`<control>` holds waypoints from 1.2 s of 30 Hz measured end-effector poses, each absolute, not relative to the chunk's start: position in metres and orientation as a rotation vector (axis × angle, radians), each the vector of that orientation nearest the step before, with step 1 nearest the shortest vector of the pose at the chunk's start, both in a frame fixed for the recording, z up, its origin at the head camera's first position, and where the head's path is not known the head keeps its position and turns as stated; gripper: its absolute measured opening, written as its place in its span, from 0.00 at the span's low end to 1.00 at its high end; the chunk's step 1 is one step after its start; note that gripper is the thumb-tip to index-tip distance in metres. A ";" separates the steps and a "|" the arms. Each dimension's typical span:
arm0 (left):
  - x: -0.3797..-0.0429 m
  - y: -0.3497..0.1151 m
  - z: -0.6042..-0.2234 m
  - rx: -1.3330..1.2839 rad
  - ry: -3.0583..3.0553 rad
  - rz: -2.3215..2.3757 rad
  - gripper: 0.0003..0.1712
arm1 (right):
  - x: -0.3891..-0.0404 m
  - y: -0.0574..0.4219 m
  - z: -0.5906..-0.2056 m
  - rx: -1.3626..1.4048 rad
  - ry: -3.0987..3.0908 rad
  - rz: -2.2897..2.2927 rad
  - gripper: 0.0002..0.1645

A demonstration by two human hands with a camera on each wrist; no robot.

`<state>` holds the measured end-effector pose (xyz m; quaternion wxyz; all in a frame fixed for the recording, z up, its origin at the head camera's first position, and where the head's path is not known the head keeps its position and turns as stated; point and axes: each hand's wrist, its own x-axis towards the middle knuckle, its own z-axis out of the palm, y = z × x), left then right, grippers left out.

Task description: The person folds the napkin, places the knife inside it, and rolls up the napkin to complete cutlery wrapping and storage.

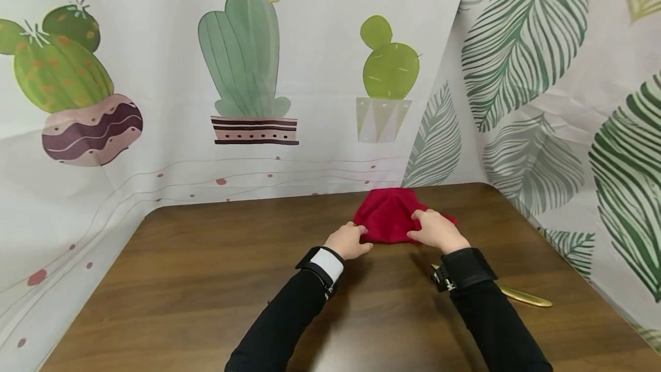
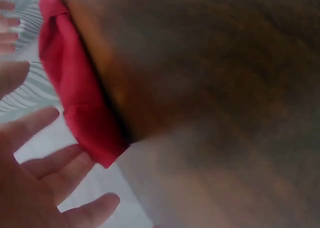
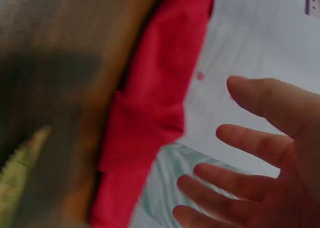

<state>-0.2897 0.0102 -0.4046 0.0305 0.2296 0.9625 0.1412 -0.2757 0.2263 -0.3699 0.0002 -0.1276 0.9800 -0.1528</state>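
Observation:
A piece of red cloth [image 1: 387,217] lies in a loose, crumpled heap at the table's far edge. My left hand [image 1: 348,240] is at the cloth's near left corner, fingers spread; in the left wrist view its fingertips [image 2: 75,158] overlap the cloth's edge, though contact is hard to tell. Over the cloth's right side is my right hand [image 1: 438,231]. The right wrist view shows that hand's fingers [image 3: 235,180] spread apart, with nothing between them. Both hands wear black wrist straps.
A slim gold utensil [image 1: 527,297] lies on the brown wooden table [image 1: 206,280], partly hidden by the right wrist. Behind the table hangs a white curtain [image 1: 320,73] printed with cacti; a leaf-printed sheet [image 1: 542,102] covers the right side.

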 end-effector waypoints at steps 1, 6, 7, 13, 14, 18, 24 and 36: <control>-0.291 0.010 -0.408 0.693 2.951 0.431 0.25 | -0.276 0.226 -0.373 -0.403 3.047 -0.473 0.28; -0.293 0.011 -0.418 0.667 2.912 0.421 0.26 | -0.277 0.227 -0.387 -0.406 2.913 -0.503 0.32; -0.293 0.011 -0.418 0.671 2.915 0.417 0.25 | -0.277 0.226 -0.390 -0.402 2.900 -0.502 0.33; -0.289 0.009 -0.416 0.732 2.971 0.446 0.15 | -0.276 0.226 -0.397 -0.413 2.913 -0.490 0.27; -0.288 0.009 -0.414 0.736 2.982 0.470 0.12 | -0.276 0.226 -0.397 -0.420 2.925 -0.504 0.25; -0.288 0.002 -0.409 0.739 3.062 0.557 0.13 | -0.275 0.224 -0.394 -0.473 2.979 -0.574 0.21; -0.287 -0.014 -0.395 0.653 3.182 0.754 0.06 | -0.269 0.218 -0.385 -0.545 3.087 -0.646 0.24; -0.260 -0.064 -0.353 0.641 3.134 1.347 0.07 | -0.244 0.189 -0.354 -0.680 3.281 -0.850 0.17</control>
